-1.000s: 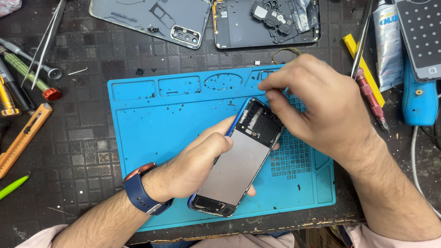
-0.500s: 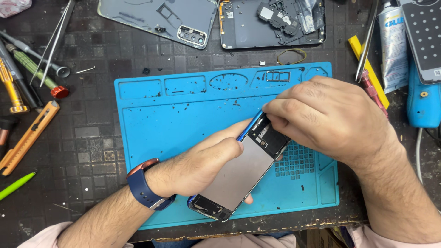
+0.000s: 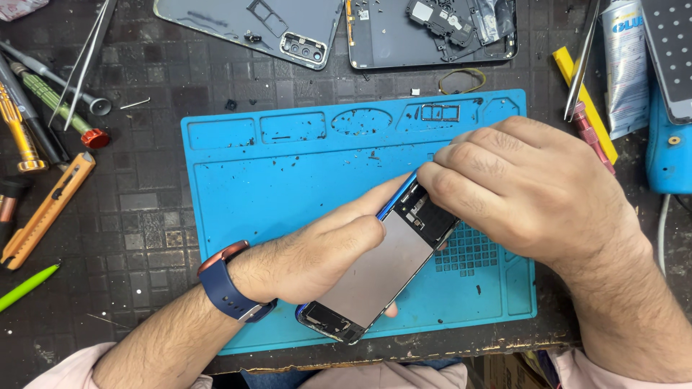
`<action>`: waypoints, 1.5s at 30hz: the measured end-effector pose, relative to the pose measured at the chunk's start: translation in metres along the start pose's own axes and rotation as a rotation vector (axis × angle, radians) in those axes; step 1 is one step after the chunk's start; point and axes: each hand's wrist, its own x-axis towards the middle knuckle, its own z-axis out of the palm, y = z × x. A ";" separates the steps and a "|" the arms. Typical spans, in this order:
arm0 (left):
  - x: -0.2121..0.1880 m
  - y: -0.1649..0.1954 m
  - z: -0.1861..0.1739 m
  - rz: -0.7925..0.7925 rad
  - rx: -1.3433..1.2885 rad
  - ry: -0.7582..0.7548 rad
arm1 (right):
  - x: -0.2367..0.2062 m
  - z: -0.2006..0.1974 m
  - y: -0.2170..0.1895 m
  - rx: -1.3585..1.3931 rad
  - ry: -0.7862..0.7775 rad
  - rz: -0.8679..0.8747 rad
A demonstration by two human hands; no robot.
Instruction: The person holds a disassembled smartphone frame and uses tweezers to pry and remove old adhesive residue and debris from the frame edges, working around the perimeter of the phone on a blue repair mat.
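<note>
Left hand (image 3: 317, 256) wrapped around opened phone (image 3: 382, 270), gripping it along blue edge, phone tilted diagonally over blue work mat (image 3: 288, 173). Right hand (image 3: 519, 191) closed, fingertips (image 3: 432, 176) pressed onto phone's upper end; whether anything is pinched there cannot be told. Right hand hides top of phone and part of mat's grid.

Beyond grip: grey back cover (image 3: 252, 25), second open phone body (image 3: 432, 29), rubber band (image 3: 461, 79). Right of grip: tweezers (image 3: 582, 57), yellow pry tool (image 3: 585, 104). Left of grip: screwdrivers (image 3: 50, 101), orange utility knife (image 3: 47, 209).

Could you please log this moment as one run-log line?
left hand: grips phone | right hand: fingertips on phone's top | under: blue mat
</note>
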 end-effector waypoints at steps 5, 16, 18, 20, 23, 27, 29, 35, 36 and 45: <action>0.001 0.001 -0.003 -0.027 0.040 0.018 | -0.001 0.003 0.002 0.012 -0.005 0.000; 0.003 0.005 -0.005 -0.010 -0.019 -0.006 | -0.009 0.017 0.007 0.263 -0.112 0.174; 0.003 0.004 -0.005 0.000 -0.031 -0.018 | -0.012 0.017 0.012 0.386 -0.171 0.252; 0.002 0.004 -0.005 0.006 -0.037 -0.017 | -0.015 0.015 0.013 0.436 -0.143 0.347; 0.003 0.003 -0.005 0.020 -0.062 -0.016 | -0.017 0.011 0.013 0.405 -0.080 0.405; 0.004 0.003 -0.005 0.040 -0.070 -0.024 | -0.010 0.009 0.013 0.293 -0.009 0.295; 0.004 0.003 -0.004 0.033 -0.073 0.014 | -0.008 0.009 0.010 0.255 -0.021 0.342; 0.003 0.004 0.003 0.355 -0.175 0.097 | -0.012 0.012 0.003 0.811 -0.014 0.868; 0.001 0.004 0.003 0.400 -0.206 0.118 | -0.013 0.014 0.002 1.003 -0.080 0.977; 0.001 -0.006 0.008 0.468 -0.096 0.157 | -0.026 0.038 -0.010 1.192 0.097 1.091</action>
